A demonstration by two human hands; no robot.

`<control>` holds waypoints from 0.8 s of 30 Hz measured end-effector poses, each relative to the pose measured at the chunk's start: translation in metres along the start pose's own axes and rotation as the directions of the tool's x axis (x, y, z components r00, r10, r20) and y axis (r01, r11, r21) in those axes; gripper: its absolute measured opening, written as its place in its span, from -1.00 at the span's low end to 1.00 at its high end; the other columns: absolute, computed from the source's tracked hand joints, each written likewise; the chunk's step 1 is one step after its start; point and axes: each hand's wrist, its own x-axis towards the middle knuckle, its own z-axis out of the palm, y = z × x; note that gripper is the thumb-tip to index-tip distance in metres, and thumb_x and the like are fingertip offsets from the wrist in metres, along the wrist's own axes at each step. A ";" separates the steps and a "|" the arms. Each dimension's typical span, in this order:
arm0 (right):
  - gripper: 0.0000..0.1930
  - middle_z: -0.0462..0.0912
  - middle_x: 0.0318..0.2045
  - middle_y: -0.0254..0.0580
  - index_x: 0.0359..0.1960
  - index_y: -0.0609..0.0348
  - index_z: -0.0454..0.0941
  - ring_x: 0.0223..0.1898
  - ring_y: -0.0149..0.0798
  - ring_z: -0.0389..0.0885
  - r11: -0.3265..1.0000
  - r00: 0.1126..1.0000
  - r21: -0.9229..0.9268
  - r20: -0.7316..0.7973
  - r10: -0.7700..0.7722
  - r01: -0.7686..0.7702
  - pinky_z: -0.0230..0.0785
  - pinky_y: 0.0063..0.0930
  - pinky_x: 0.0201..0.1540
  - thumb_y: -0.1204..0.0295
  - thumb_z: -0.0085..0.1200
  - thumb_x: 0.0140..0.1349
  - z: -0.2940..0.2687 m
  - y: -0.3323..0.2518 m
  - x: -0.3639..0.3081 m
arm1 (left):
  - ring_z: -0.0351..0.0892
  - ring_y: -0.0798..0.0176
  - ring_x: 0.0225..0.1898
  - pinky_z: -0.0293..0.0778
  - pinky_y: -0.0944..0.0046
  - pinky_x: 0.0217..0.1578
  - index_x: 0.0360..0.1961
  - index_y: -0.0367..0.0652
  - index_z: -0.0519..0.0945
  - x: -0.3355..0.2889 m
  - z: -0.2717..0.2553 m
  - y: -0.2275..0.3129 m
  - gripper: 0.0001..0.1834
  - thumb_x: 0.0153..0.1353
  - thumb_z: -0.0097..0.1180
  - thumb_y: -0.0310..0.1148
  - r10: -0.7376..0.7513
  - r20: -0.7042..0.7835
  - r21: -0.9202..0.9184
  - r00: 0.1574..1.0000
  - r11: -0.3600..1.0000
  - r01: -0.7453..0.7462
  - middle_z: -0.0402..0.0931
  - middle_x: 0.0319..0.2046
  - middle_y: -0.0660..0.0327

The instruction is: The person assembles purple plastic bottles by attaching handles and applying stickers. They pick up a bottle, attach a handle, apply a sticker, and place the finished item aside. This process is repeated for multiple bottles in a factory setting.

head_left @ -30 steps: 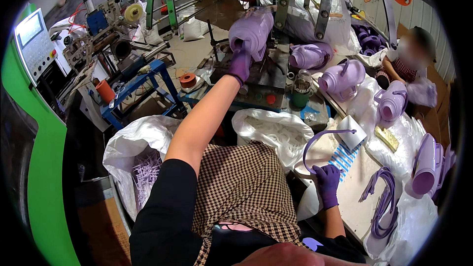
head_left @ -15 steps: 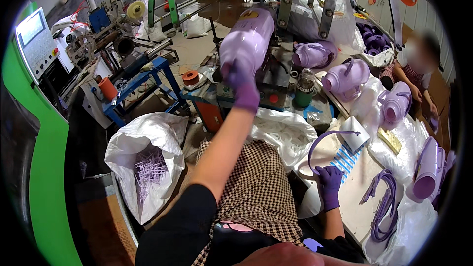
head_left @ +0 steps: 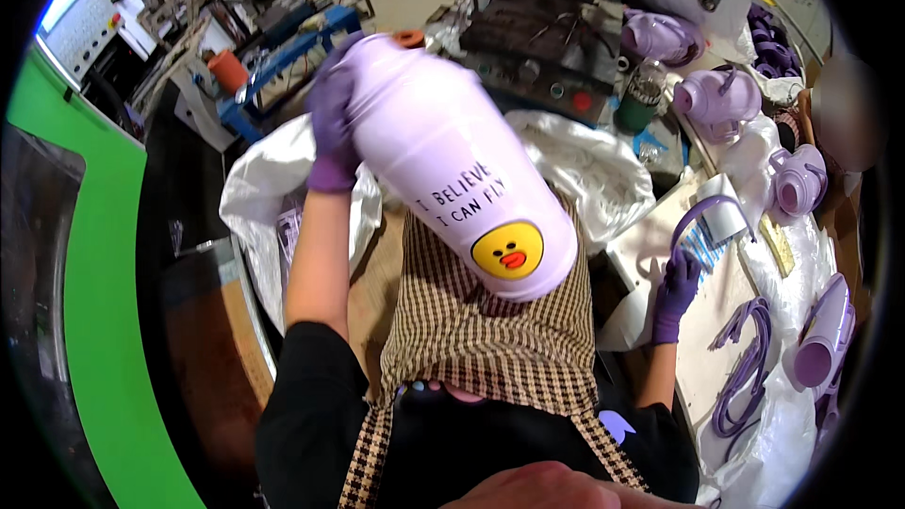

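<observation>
A large lilac plastic bottle (head_left: 429,123) with a yellow cartoon face and black lettering hangs tilted in front of my body. My left hand (head_left: 332,123), in a purple glove, grips its upper left end; part of the fingers is hidden behind it. Over the worktable at right, my right hand (head_left: 676,292), also purple-gloved, is closed on the lower end of a curved purple strap (head_left: 690,217). Several more purple straps (head_left: 749,358) lie bundled on the table nearer me. Beside the strap in my hand are a white block (head_left: 721,217) and blue strips (head_left: 698,250).
A dark machine (head_left: 537,47) stands ahead, with a green-filled jar (head_left: 643,99) at its right. Several lilac bottles (head_left: 721,99) lie along the right side. White sacks (head_left: 273,170) stand on the floor. A green cabinet (head_left: 104,254) is at left. Another person (head_left: 844,113) sits far right, blurred.
My left hand has brought the bottle back from the machine to in front of my apron, turning its printed side up. The right hand still holds the strap. The view has shifted.
</observation>
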 end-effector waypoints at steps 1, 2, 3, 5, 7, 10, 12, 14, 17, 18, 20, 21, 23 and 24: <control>-0.53 0.56 -0.13 -0.02 0.16 0.09 0.57 -0.13 0.00 0.57 0.961 0.970 -0.177 -0.081 -0.231 0.214 0.45 -0.20 -0.07 0.66 0.19 0.17 -0.002 0.003 0.006 | 0.60 0.00 0.07 0.43 0.13 0.17 0.04 -0.37 0.59 0.002 0.015 0.015 -0.63 0.45 -0.10 -0.31 -0.045 0.152 -0.159 0.987 0.985 0.070 0.60 0.08 -0.06; -0.53 0.56 -0.15 -0.02 0.16 0.12 0.56 -0.14 0.01 0.57 0.947 0.948 -0.195 -0.140 -0.286 0.257 0.44 -0.19 -0.05 0.67 0.18 0.17 -0.001 -0.001 0.014 | 0.59 -0.04 0.08 0.45 0.13 0.15 -0.03 -0.31 0.59 -0.010 0.023 -0.013 -0.74 0.38 0.00 -0.39 0.014 0.240 -0.133 0.971 0.991 0.018 0.61 0.06 -0.05; -0.53 0.56 -0.17 -0.01 0.16 0.16 0.55 -0.16 0.02 0.57 0.932 0.922 -0.215 -0.195 -0.333 0.291 0.43 -0.18 -0.03 0.69 0.16 0.18 0.002 -0.006 0.021 | 0.59 -0.08 0.08 0.46 0.13 0.13 -0.10 -0.25 0.60 -0.023 0.031 -0.043 -0.83 0.31 0.10 -0.47 0.069 0.328 -0.112 0.942 0.993 -0.034 0.62 0.05 -0.05; -0.63 0.57 -0.19 -0.01 0.08 0.25 0.56 -0.18 0.00 0.58 0.968 0.921 -0.104 -0.298 -0.250 0.229 0.43 -0.20 -0.03 0.71 0.07 0.22 0.004 -0.037 0.031 | 0.59 0.06 0.08 0.45 0.19 0.14 -0.06 -0.25 0.61 -0.046 0.066 -0.065 -0.78 0.33 0.10 -0.40 0.002 0.480 -0.104 0.877 0.993 0.055 0.60 0.08 0.02; -0.57 0.61 -0.18 -0.07 0.08 0.30 0.53 -0.24 -0.21 0.58 0.950 0.930 0.100 -0.256 -0.263 0.296 0.50 -0.29 -0.06 0.77 -0.24 0.23 0.004 -0.042 0.044 | 0.59 0.23 0.03 0.46 0.26 0.11 -0.03 -0.27 0.61 -0.077 0.100 -0.108 -0.72 0.39 0.02 -0.33 -0.468 0.507 -0.293 0.724 0.696 0.655 0.61 0.05 0.11; -0.42 0.49 -0.29 -0.26 0.24 0.36 0.38 -0.33 -0.43 0.46 0.795 0.970 0.597 -0.238 0.051 0.104 0.53 -0.43 -0.13 0.79 -0.33 0.12 0.009 -0.109 0.058 | 0.62 0.38 -0.09 0.55 0.35 -0.03 0.13 -0.22 0.58 -0.101 0.126 -0.127 -0.57 0.41 0.08 -0.15 -0.621 0.547 -0.271 0.561 0.503 0.821 0.64 -0.05 0.21; -0.33 0.48 -0.27 -0.27 0.33 0.42 0.30 -0.31 -0.47 0.45 0.751 0.979 0.658 -0.186 0.087 0.059 0.51 -0.53 -0.18 0.80 -0.32 0.08 0.007 -0.118 0.057 | 0.59 0.40 -0.06 0.50 0.37 0.02 0.10 -0.26 0.59 -0.103 0.136 -0.133 -0.58 0.44 -0.02 -0.16 -0.617 0.583 -0.244 0.528 0.488 0.838 0.63 -0.02 0.18; -0.42 0.56 -0.14 -0.16 0.31 0.44 0.31 -0.34 -0.44 0.53 0.724 0.983 0.689 -0.126 0.134 -0.010 0.47 -0.56 -0.25 0.76 -0.30 0.19 0.006 -0.117 0.051 | 0.59 0.39 -0.06 0.48 0.35 0.03 0.13 -0.27 0.57 -0.099 0.142 -0.137 -0.52 0.44 -0.04 -0.09 -0.612 0.628 -0.195 0.482 0.475 0.858 0.62 0.00 0.14; -0.53 0.60 -0.16 -0.12 0.27 0.44 0.35 -0.38 -0.44 0.57 0.691 0.980 0.721 -0.098 0.174 -0.051 0.44 -0.58 -0.31 0.70 -0.25 0.31 0.009 -0.128 0.052 | 0.64 0.38 -0.11 0.57 0.33 -0.04 0.17 -0.23 0.55 -0.097 0.149 -0.131 -0.47 0.38 0.10 -0.03 -0.653 0.679 -0.117 0.334 0.353 0.928 0.66 -0.06 0.16; -0.53 0.60 -0.21 -0.14 0.27 0.44 0.34 -0.40 -0.45 0.55 0.682 0.975 0.730 -0.112 0.191 -0.050 0.44 -0.58 -0.32 0.68 -0.25 0.31 0.007 -0.132 0.054 | 0.65 0.36 -0.10 0.57 0.30 0.00 0.20 -0.25 0.53 -0.091 0.151 -0.121 -0.44 0.39 0.08 -0.02 -0.658 0.679 -0.008 0.324 0.436 0.900 0.65 -0.02 0.14; -0.46 0.49 -0.39 -0.31 0.31 0.40 0.32 -0.47 -0.50 0.39 0.504 0.955 0.860 -0.083 0.285 -0.076 0.39 -0.59 -0.33 0.66 -0.16 0.23 0.009 -0.127 0.063 | 0.64 0.34 -0.08 0.55 0.28 0.03 0.23 -0.26 0.51 -0.085 0.150 -0.105 -0.42 0.40 0.07 -0.01 -0.661 0.682 0.035 0.313 0.456 0.889 0.63 0.01 0.12; -0.42 0.44 -0.48 -0.39 0.33 0.39 0.30 -0.51 -0.52 0.31 0.403 0.943 0.912 -0.064 0.326 -0.077 0.36 -0.60 -0.33 0.65 -0.12 0.19 0.010 -0.124 0.069 | 0.64 0.33 -0.07 0.55 0.27 0.05 0.24 -0.26 0.50 -0.082 0.150 -0.100 -0.41 0.40 0.07 -0.01 -0.661 0.683 0.055 0.312 0.472 0.880 0.63 0.03 0.12; -0.51 0.25 -0.56 -0.48 0.36 0.27 0.27 -0.58 -0.57 0.18 -0.038 0.983 0.992 0.120 0.135 -0.116 0.23 -0.61 -0.40 0.40 -0.08 0.44 0.006 -0.119 0.080 | 0.62 0.30 -0.01 0.52 0.26 0.09 0.25 -0.26 0.49 -0.095 0.153 -0.105 -0.42 0.40 0.06 -0.02 -0.614 0.725 -0.104 0.311 0.349 0.931 0.60 0.07 0.11; -0.51 0.25 -0.57 -0.49 0.38 0.24 0.25 -0.59 -0.57 0.18 0.153 0.979 0.975 0.141 0.150 -0.164 0.25 -0.61 -0.42 0.32 -0.12 0.49 0.011 -0.118 0.085 | 0.61 0.28 0.01 0.51 0.25 0.12 0.26 -0.26 0.49 -0.093 0.158 -0.106 -0.42 0.41 0.06 -0.03 -0.579 0.751 -0.174 0.318 0.292 0.941 0.59 0.09 0.11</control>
